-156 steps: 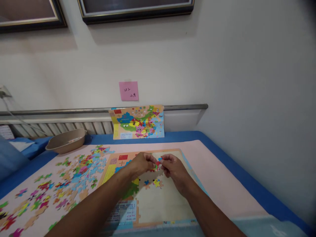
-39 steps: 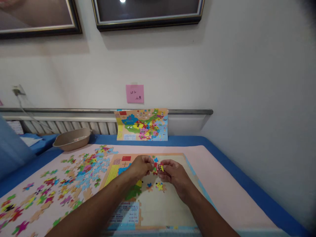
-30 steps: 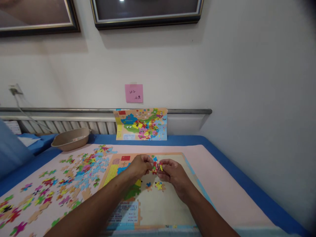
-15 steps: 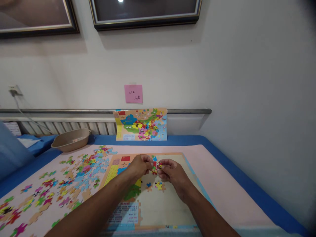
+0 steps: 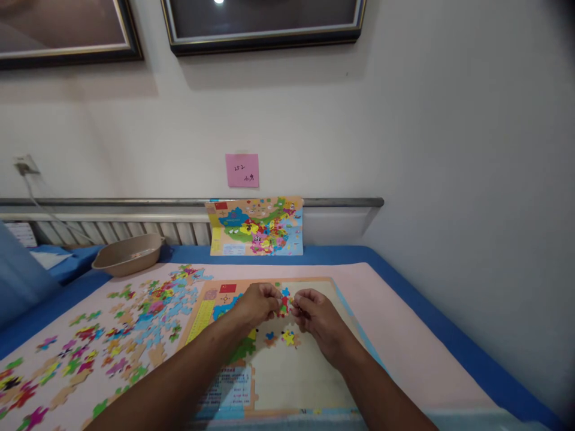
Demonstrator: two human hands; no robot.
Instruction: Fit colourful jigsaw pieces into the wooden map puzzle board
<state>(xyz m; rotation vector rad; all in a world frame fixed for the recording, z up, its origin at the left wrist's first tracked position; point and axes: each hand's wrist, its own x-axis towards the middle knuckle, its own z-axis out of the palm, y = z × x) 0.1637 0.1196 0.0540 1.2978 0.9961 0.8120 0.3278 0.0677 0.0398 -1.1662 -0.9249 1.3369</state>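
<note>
Over the puzzle board [image 5: 287,377], my left hand [image 5: 263,302] is closed in a pinch on the left side of a small group of jigsaw pieces [image 5: 284,304], coloured red, blue and green. My right hand [image 5: 314,308] faces it, its thumb and fingertips pinched on a small jigsaw piece that they mostly cover. A narrow gap shows between the two sets of fingertips. Just below, a blue and orange piece [image 5: 270,338] and a yellow piece [image 5: 288,337] lie loose on the board. My left forearm hides part of the assembled left side.
Many loose pieces [image 5: 157,305] spread over the pink mat on the left. A brown basin [image 5: 130,254] stands at the back left. The folded reference map [image 5: 256,227] leans against the wall by a metal rail [image 5: 341,202]. A pink note [image 5: 242,170] hangs above.
My hands have shifted slightly right, still pinching. The fingers have turned a little, so the red and blue pieces between them show at a different angle.
</note>
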